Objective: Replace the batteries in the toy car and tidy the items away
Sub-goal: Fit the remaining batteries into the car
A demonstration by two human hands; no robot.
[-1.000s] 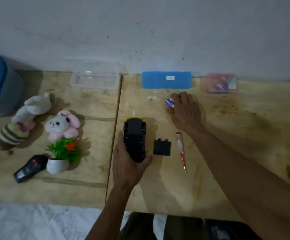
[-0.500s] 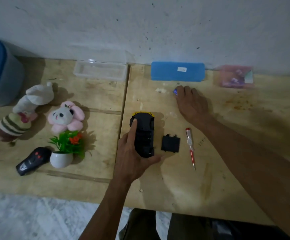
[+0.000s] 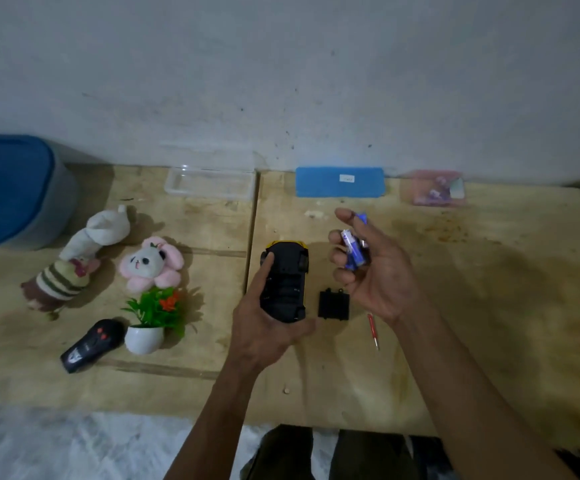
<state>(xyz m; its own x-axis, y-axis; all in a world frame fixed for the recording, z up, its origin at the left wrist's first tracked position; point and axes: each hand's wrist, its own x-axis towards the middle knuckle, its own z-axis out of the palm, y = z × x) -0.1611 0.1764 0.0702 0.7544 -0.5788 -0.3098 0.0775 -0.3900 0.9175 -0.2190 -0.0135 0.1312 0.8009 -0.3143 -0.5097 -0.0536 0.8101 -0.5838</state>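
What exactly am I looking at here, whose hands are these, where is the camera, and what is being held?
No machine here: a person's two bare hands, filmed by one camera worn on the head, looking down at a pale plywood table. The left hand grips an upturned black-and-yellow toy car. The right hand holds small blue-and-white batteries. Between them lie a black plastic battery cover and a red-handled screwdriver. To the left sit two plush toys, a small potted plant and a black remote control.
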